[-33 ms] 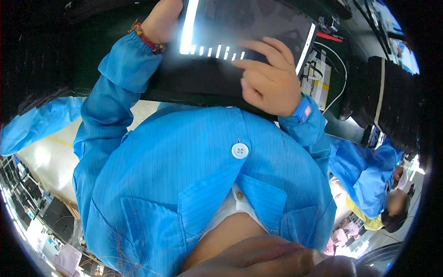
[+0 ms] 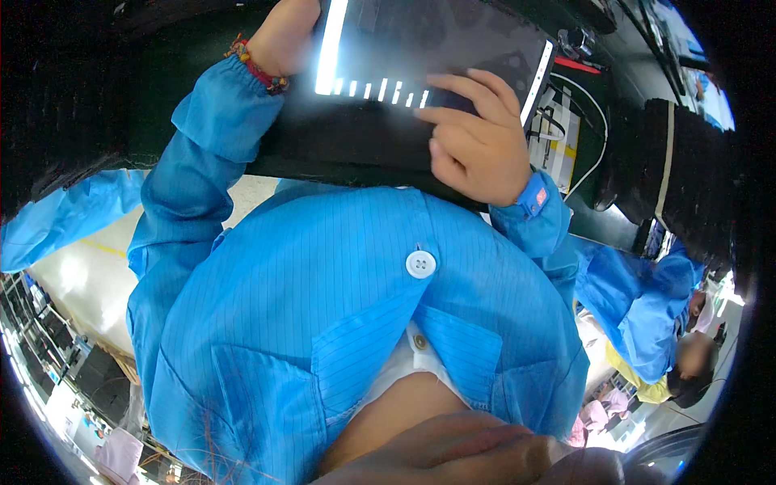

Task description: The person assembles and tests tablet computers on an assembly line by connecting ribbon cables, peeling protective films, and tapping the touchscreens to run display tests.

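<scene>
Both your hands on the dark panel, held against your chest

Your right hand [image 2: 478,145] grips the flat dark panel [image 2: 420,73] at its near edge, fingers curled on top — your left hand [image 2: 283,36] holds its far left side, above your blue smock [image 2: 339,323].

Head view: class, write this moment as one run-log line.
left hand: grips dark panel at left edge | right hand: fingers on panel's lower right | blue smock below | person in blue far right
</scene>
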The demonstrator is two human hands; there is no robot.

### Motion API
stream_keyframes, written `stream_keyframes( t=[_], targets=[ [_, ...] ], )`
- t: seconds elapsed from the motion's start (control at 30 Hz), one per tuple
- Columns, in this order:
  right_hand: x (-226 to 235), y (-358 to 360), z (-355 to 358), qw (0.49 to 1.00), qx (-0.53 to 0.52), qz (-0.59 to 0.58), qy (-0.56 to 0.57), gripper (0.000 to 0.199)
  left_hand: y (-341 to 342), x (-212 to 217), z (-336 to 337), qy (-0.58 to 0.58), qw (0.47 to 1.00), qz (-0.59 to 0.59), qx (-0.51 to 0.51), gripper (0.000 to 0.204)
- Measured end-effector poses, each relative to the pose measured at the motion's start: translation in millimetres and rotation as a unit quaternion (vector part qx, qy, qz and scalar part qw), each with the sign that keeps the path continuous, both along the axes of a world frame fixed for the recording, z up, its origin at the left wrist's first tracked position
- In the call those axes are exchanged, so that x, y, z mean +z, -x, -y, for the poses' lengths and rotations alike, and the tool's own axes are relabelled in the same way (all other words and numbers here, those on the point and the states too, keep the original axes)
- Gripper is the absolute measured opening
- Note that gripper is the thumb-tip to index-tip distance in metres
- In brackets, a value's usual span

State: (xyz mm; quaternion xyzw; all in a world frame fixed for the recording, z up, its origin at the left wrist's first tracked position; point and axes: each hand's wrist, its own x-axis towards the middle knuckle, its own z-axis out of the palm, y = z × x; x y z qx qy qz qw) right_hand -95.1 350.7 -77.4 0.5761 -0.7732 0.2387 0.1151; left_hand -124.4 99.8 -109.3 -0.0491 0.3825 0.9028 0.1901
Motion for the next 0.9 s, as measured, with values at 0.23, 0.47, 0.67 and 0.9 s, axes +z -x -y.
stream_keyframes(
  t=[0.23,0.47,0.67,0.9],
  targets=[
    [-8,-5,-9,0.999,-0.029,0.007,-0.015,0.009,-4,9,-1,0.051,0.998,0.01,0.02,0.058],
    [-9,-8,-5,1.0,-0.022,0.005,-0.008,0.009,-4,4,2,0.038,0.999,0.003,0.002,0.059],
    [-5,-6,-9,0.999,-0.034,0.002,0.008,0.008,-5,3,3,0.021,1.0,0.01,0.011,0.058],
    [-8,-4,-11,0.999,-0.041,-0.015,-0.002,0.009,-1,0,5,0.012,1.0,-0.02,-0.015,0.058]
  ],
)
